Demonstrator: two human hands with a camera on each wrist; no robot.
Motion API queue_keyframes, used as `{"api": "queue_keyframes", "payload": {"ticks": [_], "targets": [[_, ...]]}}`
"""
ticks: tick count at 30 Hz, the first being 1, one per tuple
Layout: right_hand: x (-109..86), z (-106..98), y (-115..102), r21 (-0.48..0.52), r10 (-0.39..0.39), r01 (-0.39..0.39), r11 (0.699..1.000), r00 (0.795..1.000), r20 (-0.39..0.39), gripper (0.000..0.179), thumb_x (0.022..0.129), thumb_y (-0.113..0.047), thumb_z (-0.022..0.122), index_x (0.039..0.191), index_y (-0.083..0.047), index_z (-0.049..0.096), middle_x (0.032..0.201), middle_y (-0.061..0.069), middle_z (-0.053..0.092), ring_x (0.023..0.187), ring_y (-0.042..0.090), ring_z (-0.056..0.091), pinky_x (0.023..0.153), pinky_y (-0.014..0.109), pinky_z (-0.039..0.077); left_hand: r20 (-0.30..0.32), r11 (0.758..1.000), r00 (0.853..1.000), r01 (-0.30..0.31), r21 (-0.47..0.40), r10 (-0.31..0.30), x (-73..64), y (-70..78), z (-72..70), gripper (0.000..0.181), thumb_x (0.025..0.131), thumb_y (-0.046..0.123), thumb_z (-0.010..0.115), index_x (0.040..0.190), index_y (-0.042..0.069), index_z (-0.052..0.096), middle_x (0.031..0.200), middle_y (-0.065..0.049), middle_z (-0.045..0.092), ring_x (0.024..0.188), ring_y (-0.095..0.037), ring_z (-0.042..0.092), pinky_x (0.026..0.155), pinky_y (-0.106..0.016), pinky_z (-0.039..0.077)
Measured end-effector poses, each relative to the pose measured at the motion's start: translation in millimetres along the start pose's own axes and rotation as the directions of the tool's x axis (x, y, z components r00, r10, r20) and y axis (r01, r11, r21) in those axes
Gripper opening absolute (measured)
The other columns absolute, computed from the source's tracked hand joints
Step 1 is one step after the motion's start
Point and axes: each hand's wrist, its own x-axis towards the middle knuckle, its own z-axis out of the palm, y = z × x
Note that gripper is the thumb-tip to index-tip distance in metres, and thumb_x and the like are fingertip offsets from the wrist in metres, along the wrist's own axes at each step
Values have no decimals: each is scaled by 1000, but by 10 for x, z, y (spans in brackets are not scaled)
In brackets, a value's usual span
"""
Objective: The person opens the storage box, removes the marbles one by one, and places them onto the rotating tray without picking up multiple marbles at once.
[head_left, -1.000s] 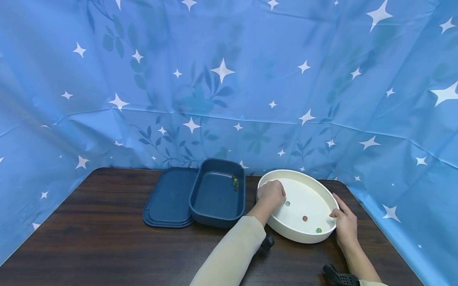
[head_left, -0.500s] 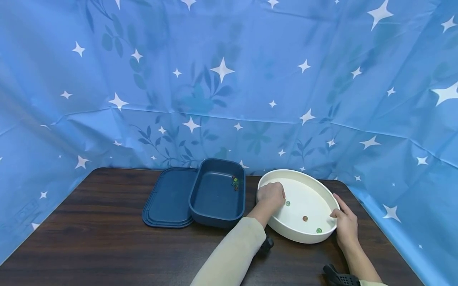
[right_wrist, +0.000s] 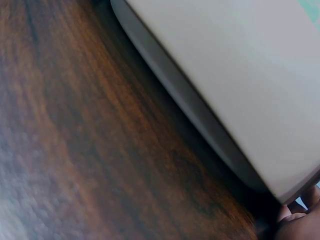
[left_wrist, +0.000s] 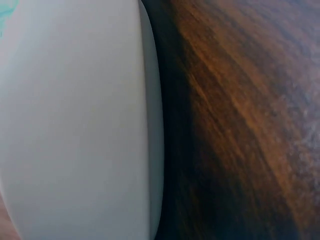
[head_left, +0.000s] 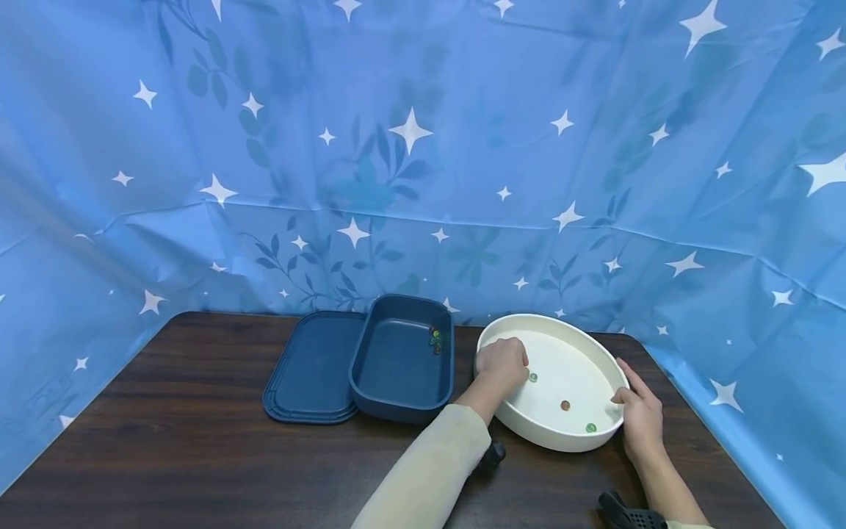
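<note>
white tray (head_left: 562,371) lies between left hand (head_left: 501,363) and right hand (head_left: 642,420), open side up, long axis slanting far left to near right. left fingers curl inside; whether they hold anything, can't tell. right hand grips right rim, right edge of table (head_left: 198,441) near. navy box (head_left: 399,371) just left.

Access to the tray (head_left: 581,364) exists from above, between the left hand (head_left: 502,361) and right hand (head_left: 641,417). Its raised wall (head_left: 548,435) blocks sideways entry; the box (head_left: 399,367) stands near its left.
</note>
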Motion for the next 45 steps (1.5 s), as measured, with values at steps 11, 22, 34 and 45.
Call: {"api": "queue_keyframes", "payload": {"ticks": [11, 22, 34, 45], "targets": [[8, -21, -9, 49, 4, -4, 999, 1000, 5, 75, 91, 5, 32, 161, -20, 26, 170, 3, 15, 157, 27, 15, 127, 47, 19, -81, 976, 994, -94, -199, 79, -106, -16, -158, 7, 94, 26, 72, 91, 27, 78, 77, 16, 66, 68, -1, 54, 64, -20, 44], [18, -19, -15, 40, 12, -12, 999, 1000, 11, 75, 90, 5, 33, 161, -20, 25, 170, 3, 14, 158, 27, 14, 127, 48, 17, -179, 937, 977, -168, -307, 117, -284, -290, -439, 10, 97, 27, 69, 100, 25, 78, 90, 13, 72, 79, -2, 61, 67, -20, 48], [11, 4, -19, 28, 3, -3, 1000, 1000, 6, 75, 90, 5, 33, 161, -18, 26, 170, 4, 16, 157, 28, 16, 127, 48, 19, -257, 928, 966, -133, -349, 42, -337, -744, -780, 15, 99, 26, 66, 107, 22, 78, 100, 6, 76, 89, -12, 69, 71, -27, 53], [26, 12, -31, 36, 14, -14, 999, 1000, 5, 75, 90, 5, 33, 161, -19, 25, 170, 2, 15, 158, 26, 15, 127, 46, 17, -261, 918, 962, -34, -395, -77, -234, -1105, -827, 13, 97, 22, 68, 104, 20, 79, 97, 3, 75, 82, -13, 66, 67, -28, 50]]}}
